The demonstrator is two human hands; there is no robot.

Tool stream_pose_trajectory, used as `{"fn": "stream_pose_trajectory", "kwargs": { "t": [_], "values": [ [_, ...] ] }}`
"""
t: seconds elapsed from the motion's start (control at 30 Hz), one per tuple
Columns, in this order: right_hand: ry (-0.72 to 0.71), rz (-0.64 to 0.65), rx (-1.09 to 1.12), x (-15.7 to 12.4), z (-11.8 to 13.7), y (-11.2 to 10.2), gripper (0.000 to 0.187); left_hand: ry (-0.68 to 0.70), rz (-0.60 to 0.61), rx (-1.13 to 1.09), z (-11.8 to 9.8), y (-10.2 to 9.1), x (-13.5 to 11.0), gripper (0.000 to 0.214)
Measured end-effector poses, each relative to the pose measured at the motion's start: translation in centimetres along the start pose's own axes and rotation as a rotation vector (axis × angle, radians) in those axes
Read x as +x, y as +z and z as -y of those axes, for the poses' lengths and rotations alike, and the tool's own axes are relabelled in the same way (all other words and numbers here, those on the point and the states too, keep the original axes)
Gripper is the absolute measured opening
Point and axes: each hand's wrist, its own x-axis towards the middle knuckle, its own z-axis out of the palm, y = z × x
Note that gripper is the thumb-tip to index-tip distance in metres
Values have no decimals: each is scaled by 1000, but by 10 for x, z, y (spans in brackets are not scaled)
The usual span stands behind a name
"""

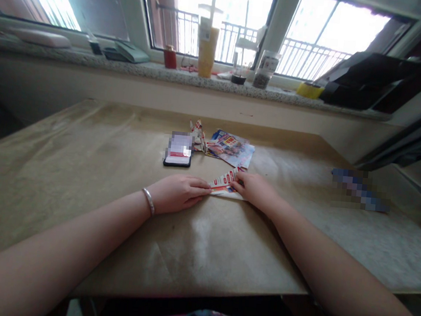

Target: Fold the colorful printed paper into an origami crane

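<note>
Below bright windows and a speckled sill, a broad tan worktop. Low on it, in front of the body and between both hands, a printed paper, apparently folded into a narrow wedge. Kept down there probably for firm support beneath and a clear view from above; steadied at both ends, likely against sliding or springing open.

At the right hand, fingers curled and drawn together with hardly any gap, pinching the right part of the paper. At the left hand, fingers nearly straight, side by side, resting at the paper's left tip; impossible to tell whether nipped from beneath or merely pressed. Around the left wrist, a silver bracelet.

Just beyond the paper, a loose, overlapping pile of colourful sheets, perhaps for easy reach. Beside it on the left, a crumpled printed scrap. Left again, a dark-edged phone, face up, maybe for glancing at without letting go. Well off to the right, a long bluish thing, too blurred to name.

Farther back, on the sill, a red jar, a tall cup with yellowish contents, a clear tub and something yellow.
</note>
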Motion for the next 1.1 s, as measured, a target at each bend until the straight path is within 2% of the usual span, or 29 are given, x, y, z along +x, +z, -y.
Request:
{"fn": "stream_pose_trajectory", "kwargs": {
  "t": [0.3,0.73,0.87,0.93,1.1],
  "values": [
    [-1,47,43,2,-2,-6,21,-22,-4,10,0,2,0,31],
    [29,6,39,0,-4,-4,21,14,-19,73,1,4,0,31],
    [23,-42,-54,-6,0,-7,25,6,-21,58,1,3,0,32],
    [-18,-114,-122,-9,4,-8,29,5,-30,36,1,3,0,31],
    [-246,-247,-230,-14,17,-7,36,9,-38,35,1,3,1,30]
  ]
}}
